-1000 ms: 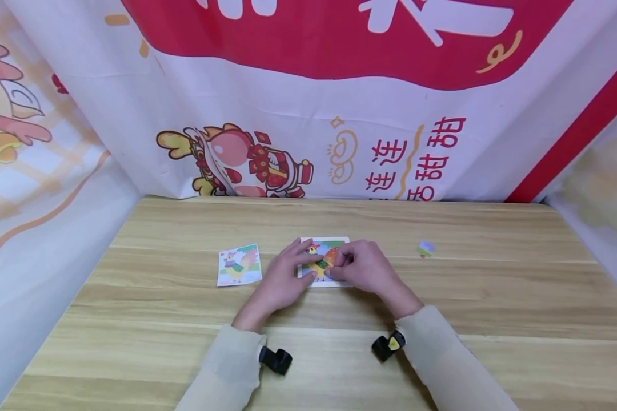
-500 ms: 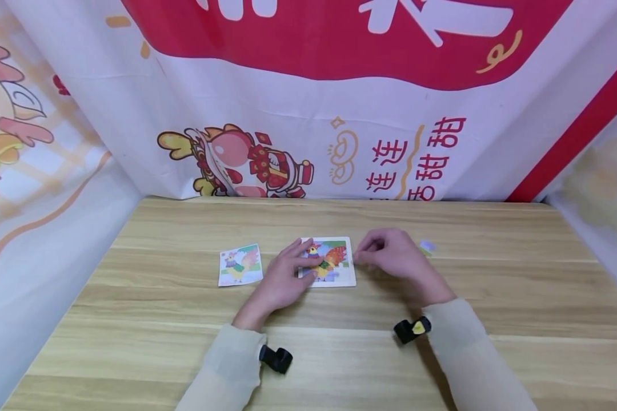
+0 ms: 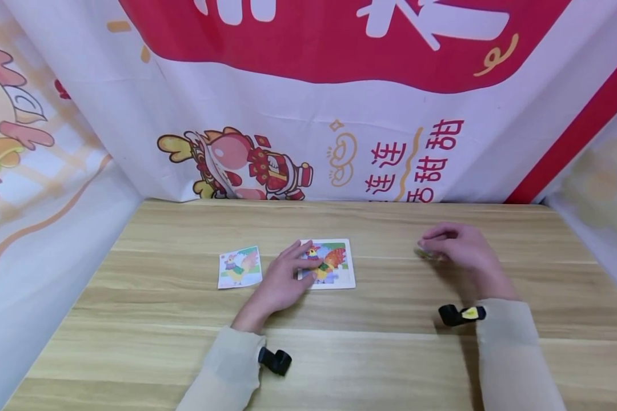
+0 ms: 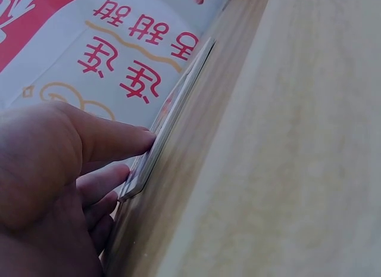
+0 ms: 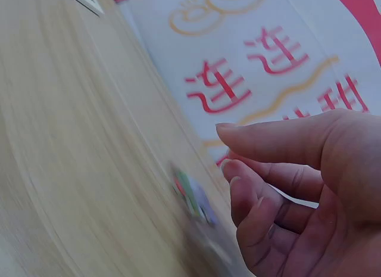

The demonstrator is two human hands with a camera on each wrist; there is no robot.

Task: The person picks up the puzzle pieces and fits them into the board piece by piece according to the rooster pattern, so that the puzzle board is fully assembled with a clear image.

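Observation:
A jigsaw puzzle [image 3: 336, 261] of a rooster lies in a white-rimmed tray at the middle of the table; part of its lower right shows bare white. My left hand [image 3: 286, 275] rests on its left side with fingers spread. In the left wrist view, the thumb [image 4: 119, 137] touches the tray's near edge. Over to the right, my right hand [image 3: 460, 246] is above a small puzzle piece [image 5: 196, 196] coloured green and lavender. Its thumb and loosely curled fingers come near each other with nothing visible between them, and the piece lies on the table below.
A square picture card [image 3: 239, 267] with the same rooster lies left of the tray. The wooden table [image 3: 319, 354] ends at a printed cloth backdrop [image 3: 288, 103], and further cloth hangs on both sides. Each wrist wears a black camera strap.
My right hand has left the puzzle's right side and moved right to the loose piece. An orange-red tail area it covered before is now exposed. The left hand stays put.

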